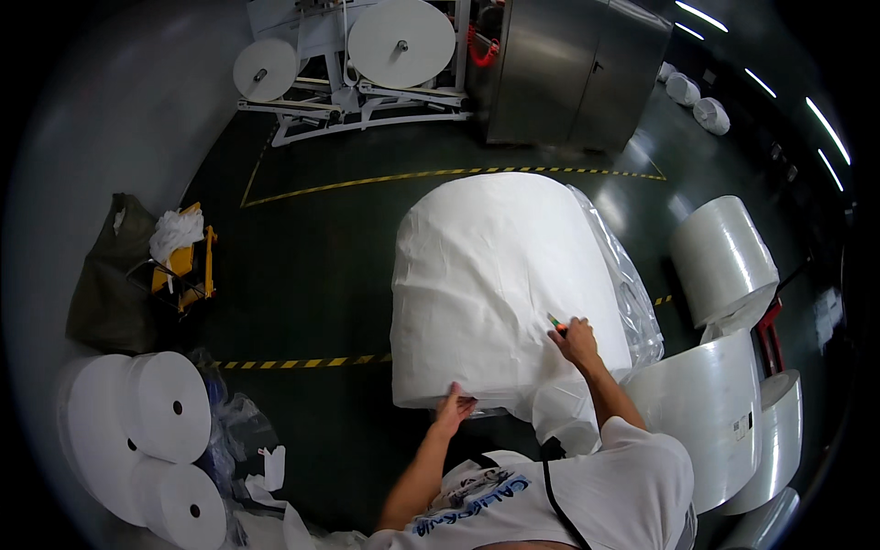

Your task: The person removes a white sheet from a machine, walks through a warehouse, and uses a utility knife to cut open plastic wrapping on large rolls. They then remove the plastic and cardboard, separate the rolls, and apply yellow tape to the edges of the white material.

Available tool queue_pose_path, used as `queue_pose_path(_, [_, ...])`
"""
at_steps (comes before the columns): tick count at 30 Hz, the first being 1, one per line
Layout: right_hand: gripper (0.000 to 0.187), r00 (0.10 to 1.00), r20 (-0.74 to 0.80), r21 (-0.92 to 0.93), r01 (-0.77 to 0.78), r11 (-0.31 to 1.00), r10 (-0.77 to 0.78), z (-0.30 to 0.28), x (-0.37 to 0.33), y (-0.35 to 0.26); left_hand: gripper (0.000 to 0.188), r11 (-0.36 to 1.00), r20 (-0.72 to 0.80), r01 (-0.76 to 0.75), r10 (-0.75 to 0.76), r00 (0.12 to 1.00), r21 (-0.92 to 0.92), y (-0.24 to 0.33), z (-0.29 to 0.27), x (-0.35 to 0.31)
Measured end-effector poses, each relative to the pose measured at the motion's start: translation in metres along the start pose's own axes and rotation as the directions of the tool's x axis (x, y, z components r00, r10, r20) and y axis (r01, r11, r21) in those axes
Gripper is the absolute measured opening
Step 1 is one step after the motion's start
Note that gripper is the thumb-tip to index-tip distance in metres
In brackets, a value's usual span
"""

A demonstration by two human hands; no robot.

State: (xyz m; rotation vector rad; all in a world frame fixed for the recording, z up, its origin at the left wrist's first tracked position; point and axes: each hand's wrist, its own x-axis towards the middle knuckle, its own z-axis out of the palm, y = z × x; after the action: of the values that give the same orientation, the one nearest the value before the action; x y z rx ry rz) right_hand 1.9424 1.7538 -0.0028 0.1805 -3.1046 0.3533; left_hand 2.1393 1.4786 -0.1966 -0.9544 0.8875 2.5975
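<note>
A very large white roll (495, 275) of sheet material lies in front of me, its outer layer loose and wrinkled. My right hand (577, 345) is closed around a small utility knife (556, 323) with a green and orange handle. The knife's tip points up and left, over the roll's surface; whether it touches cannot be told. At the roll's near lower edge is my left hand (450, 409), thumb raised and fingers apart. Clear plastic film (628, 275) hangs along the roll's right side. A loose white flap (564, 414) droops between my arms.
Wrapped rolls (692, 422) stand close on my right, another roll (724, 261) beyond them. Several white rolls (170, 408) are stacked at left. A yellow cart (188, 266) stands near the left wall. Ahead are a machine with reels (401, 46), a metal cabinet (568, 73) and striped floor tape (367, 184).
</note>
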Motion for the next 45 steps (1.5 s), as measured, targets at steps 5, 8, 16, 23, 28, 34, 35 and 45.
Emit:
queue_pose_path(5, [0.068, 0.972, -0.036, 0.028, -0.23, 0.973, 0.231, 0.03, -0.01, -0.014, 0.034, 0.988, 0.079, 0.14, -0.145, 0.986, 0.06, 0.017, -0.014, 0.01])
queue_pose_path(8, [0.068, 0.945, -0.174, 0.053, -0.271, 0.961, 0.276, 0.047, 0.0, -0.04, 0.023, 0.929, 0.11, 0.277, -0.31, 0.944, 0.245, 0.047, -0.02, 0.012])
queue_pose_path(16, [0.079, 0.819, 0.111, 0.233, -0.572, 0.787, 0.562, 0.057, 0.085, -0.167, 0.02, 0.828, 0.221, 0.451, -0.534, 0.816, 0.332, 0.21, -0.02, 0.032])
queue_pose_path(23, [0.082, 0.753, 0.047, 0.072, -0.658, 0.75, 0.656, 0.103, 0.165, -0.229, 0.028, 0.483, 0.213, 0.595, -0.859, 0.466, 0.643, 0.278, -0.016, 0.099])
queue_pose_path(28, [0.057, 0.676, -0.094, 0.087, -0.726, 0.682, 0.731, 0.14, 0.18, -0.209, 0.028, 0.557, 0.65, -0.338, -0.672, 0.355, 0.759, 0.434, 0.008, 0.232])
queue_pose_path(34, [0.033, 0.449, -0.086, 0.475, -0.766, 0.433, 0.889, 0.158, 0.181, -0.223, 0.037, 0.296, 0.433, -0.321, -0.513, 0.741, 0.9, 0.711, 0.019, 0.428])
queue_pose_path(35, [0.032, 0.353, -0.103, 0.505, -0.787, 0.355, 0.93, 0.154, 0.167, -0.214, 0.036, 0.23, 0.466, -0.407, -0.514, 0.72, 0.884, 0.735, 0.047, 0.455])
queue_pose_path(45, [0.03, 0.262, 0.082, 0.903, -0.427, 0.039, 0.962, 0.165, 0.526, -0.348, 0.05, 0.365, 0.5, -0.372, -0.376, 0.78, 0.854, 0.975, 0.248, 0.703])
